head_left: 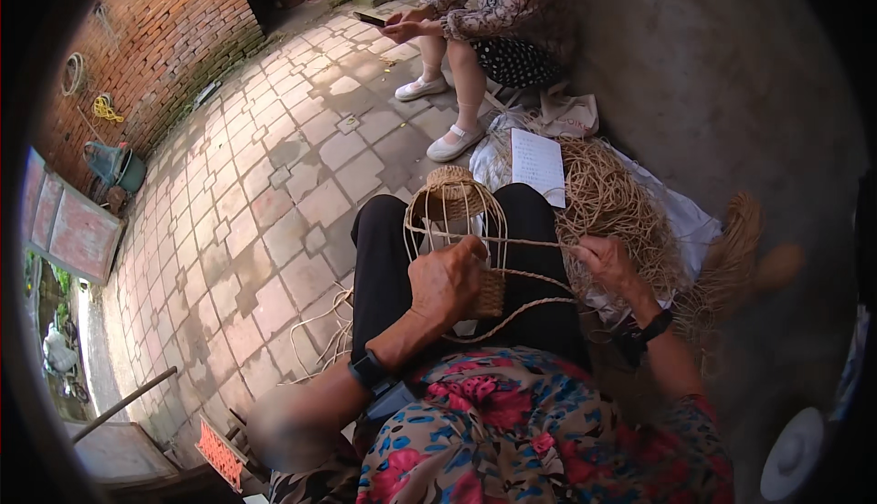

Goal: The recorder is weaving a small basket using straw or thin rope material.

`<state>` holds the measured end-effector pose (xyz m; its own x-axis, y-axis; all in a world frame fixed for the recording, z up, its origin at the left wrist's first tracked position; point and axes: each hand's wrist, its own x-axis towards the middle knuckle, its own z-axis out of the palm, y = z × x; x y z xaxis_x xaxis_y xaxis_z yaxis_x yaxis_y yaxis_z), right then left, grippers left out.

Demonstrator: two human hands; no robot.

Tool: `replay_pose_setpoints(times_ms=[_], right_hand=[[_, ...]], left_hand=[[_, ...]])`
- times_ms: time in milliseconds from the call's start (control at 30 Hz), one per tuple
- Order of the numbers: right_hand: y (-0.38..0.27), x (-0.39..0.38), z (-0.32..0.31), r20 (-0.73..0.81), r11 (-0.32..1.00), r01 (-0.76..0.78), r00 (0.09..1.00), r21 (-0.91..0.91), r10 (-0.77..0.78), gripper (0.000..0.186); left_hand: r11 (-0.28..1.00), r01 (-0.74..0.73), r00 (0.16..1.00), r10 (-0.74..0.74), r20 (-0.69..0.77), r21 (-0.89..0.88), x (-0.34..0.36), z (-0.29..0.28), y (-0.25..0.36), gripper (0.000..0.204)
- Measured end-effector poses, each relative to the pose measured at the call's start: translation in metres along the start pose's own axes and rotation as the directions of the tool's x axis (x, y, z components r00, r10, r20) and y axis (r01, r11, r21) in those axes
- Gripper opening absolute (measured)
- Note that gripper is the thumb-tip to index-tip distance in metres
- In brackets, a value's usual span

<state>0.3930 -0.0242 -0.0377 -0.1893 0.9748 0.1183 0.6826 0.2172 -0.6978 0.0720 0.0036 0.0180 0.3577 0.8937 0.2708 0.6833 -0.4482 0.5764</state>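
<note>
On my lap stands a small half-woven basket frame (pixel 450 176) of straw-coloured cord, with a woven cap at its far end, open ribs in the middle and a woven band at the near end. My left hand (pixel 446 277) is closed on the ribs, its fingertips partly hidden. A twisted straw cord (pixel 534 243) runs taut from the ribs beside my left hand to my right hand (pixel 607 263), which pinches it out to the right. More of the cord loops between the frame and my right side, over my dark trousers.
A tangled heap of cord (pixel 621 207) lies on white sheeting at my right, with a written paper (pixel 537 166) on it. Beyond sits another person (pixel 512 15) holding a phone (pixel 369 20). A straw bundle (pixel 736 230) lies farther right. Loose strands (pixel 315 326) trail at my left.
</note>
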Motion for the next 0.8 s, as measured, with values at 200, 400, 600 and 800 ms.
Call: replay_pose_setpoints(times_ms=[200, 400, 600, 800], right_hand=[[0.230, -0.160, -0.104, -0.620, 0.313, -0.801, 0.595, -0.511, 0.512, 0.038], [0.151, -0.084, -0.093, -0.405, 0.928, -0.369, 0.857, -0.049, 0.319, 0.029], [-0.074, 0.008, -0.021, -0.163, 0.990, 0.109, 0.982, 0.093, -0.093, 0.014], [-0.125, 0.039, 0.024, -0.109, 0.945, 0.316, 0.940, -0.089, -0.325, 0.017]], left_hand=[[0.998, 0.058, 0.998, -0.058, 0.003, 0.012, 0.001, -0.004, 0.002, 0.010], [0.947, 0.148, 0.984, -0.169, -0.051, -0.286, -0.001, 0.003, -0.026, 0.013], [0.776, 0.253, 0.966, -0.236, 0.106, -0.577, -0.001, -0.006, -0.051, 0.019], [0.831, 0.485, 0.781, -0.272, 0.562, -0.271, 0.029, -0.039, -0.045, 0.025]])
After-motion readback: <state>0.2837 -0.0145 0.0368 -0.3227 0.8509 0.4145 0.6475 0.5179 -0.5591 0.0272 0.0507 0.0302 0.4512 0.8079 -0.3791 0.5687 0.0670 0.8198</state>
